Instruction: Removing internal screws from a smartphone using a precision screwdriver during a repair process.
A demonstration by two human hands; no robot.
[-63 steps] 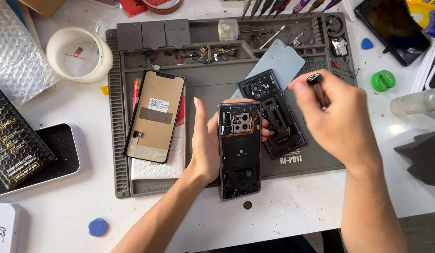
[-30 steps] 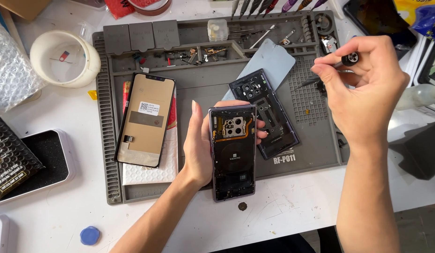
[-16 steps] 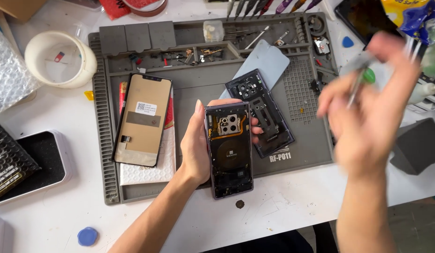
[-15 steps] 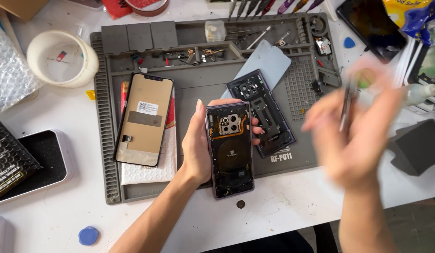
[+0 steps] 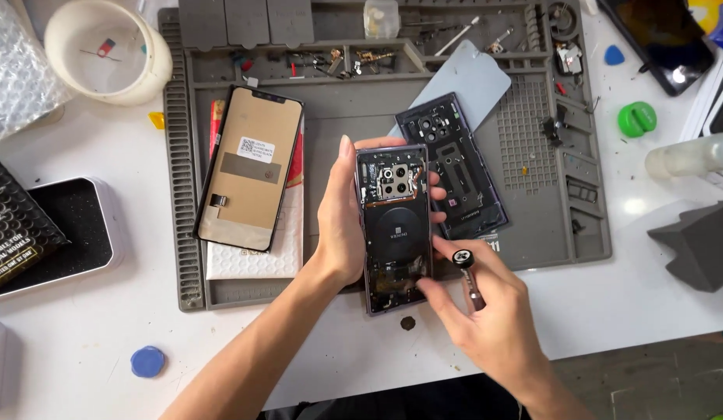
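Left hand [image 5: 342, 225] gripping opened phone [image 5: 393, 225] over grey mat's [image 5: 182, 194] front edge, right hand [image 5: 486, 319] closed around screwdriver [image 5: 469, 272], fingertip touching phone's lower end

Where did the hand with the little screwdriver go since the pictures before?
The right hand came down from the upper right of the grey mat to the lower end of the opened phone, still gripping the screwdriver. The left hand kept holding the phone in the same place. The loose screen and the back cover stayed on the mat.
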